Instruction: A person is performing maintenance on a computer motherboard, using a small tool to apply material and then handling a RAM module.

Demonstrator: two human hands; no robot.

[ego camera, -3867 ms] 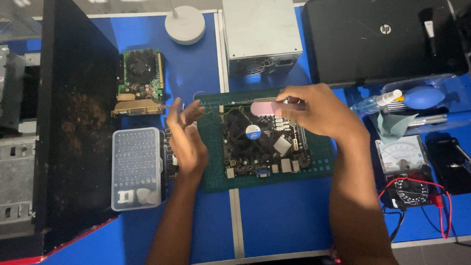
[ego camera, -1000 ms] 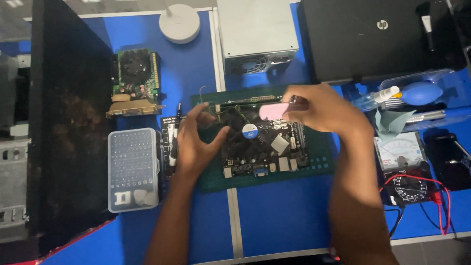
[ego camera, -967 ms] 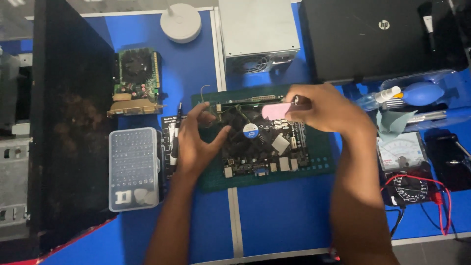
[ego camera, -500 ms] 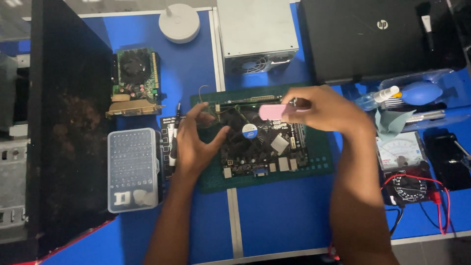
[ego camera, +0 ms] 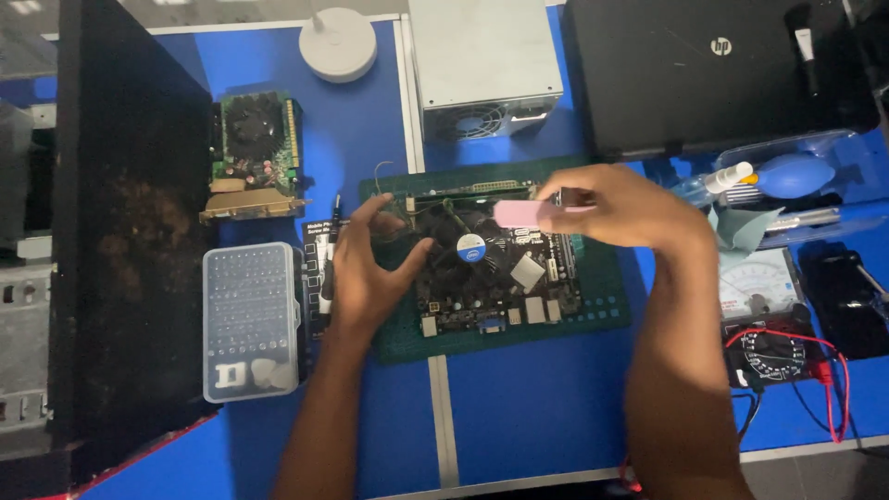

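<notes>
Blue bench (ego camera: 519, 407): clear case (ego camera: 252, 319) of bits.

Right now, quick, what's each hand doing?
Left hand: open, fingers spread, resting on the left edge of the motherboard.
Right hand: closed on a pink eraser, held over the board.

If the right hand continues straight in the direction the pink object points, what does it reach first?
The right hand points its pink eraser leftward; it would probably meet the left hand's fingers, though heights are unclear.
</notes>
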